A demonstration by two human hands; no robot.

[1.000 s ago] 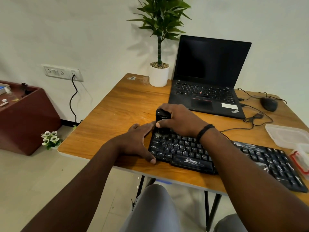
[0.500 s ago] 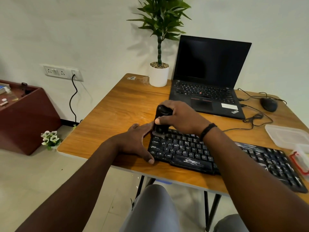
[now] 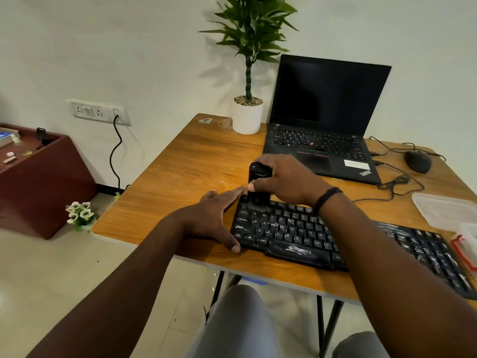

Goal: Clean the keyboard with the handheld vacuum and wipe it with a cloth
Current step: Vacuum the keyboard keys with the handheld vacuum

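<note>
Two hands at my wooden desk (image 3: pixel 180 174): right hand (image 3: pixel 286 180) grips the handheld vacuum (image 3: pixel 258 186) on the keyboard (image 3: pixel 296 233); left hand (image 3: pixel 209 218) lies open, bracing its edge; white wall beyond.

An office or home workspace: wooden desk (image 3: pixel 180 161), laptop (image 3: pixel 325 120), mouse (image 3: pixel 417 161), wall sockets (image 3: pixel 99 112).

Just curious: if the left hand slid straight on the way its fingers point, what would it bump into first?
Probably the small black handheld vacuum: the left hand lies flat beside the black keyboard, its fingers aimed at the vacuum's base, seemingly already touching.
</note>
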